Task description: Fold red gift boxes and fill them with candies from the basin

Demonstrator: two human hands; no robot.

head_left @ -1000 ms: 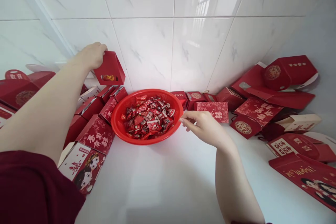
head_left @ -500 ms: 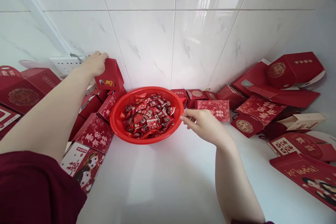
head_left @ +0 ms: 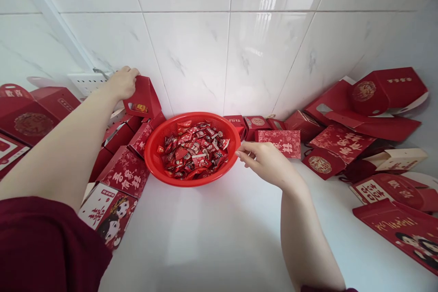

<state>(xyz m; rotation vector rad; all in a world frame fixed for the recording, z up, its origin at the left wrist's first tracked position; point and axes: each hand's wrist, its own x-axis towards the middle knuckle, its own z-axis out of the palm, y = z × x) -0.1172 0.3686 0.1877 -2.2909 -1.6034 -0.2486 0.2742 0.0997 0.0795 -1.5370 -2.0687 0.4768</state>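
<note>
My left hand (head_left: 123, 83) is closed on the top of a red candy box (head_left: 145, 93) at the back left, by the wall. A yellow-wrapped piece shows through the box's cut-out window; the fingertips are partly hidden. My right hand (head_left: 258, 157) hovers at the right rim of a red plastic basket (head_left: 192, 181), fingers loosely bent and nothing visible in them. Its fingertips are at or very near the rim; I cannot tell whether they touch. Inside the basket lies a heap of red-wrapped candies (head_left: 196, 153).
Red printed boxes (head_left: 125, 171) are stacked along the left. More boxes (head_left: 342, 143) are piled at the right, and a row of small ones (head_left: 256, 123) lines the wall behind. A white power strip (head_left: 87, 83) is at the tiled wall. The white tabletop (head_left: 198, 237) extends in front.
The view has shifted very slightly. Both hands, the candy box and the basket hold practically the same positions.
</note>
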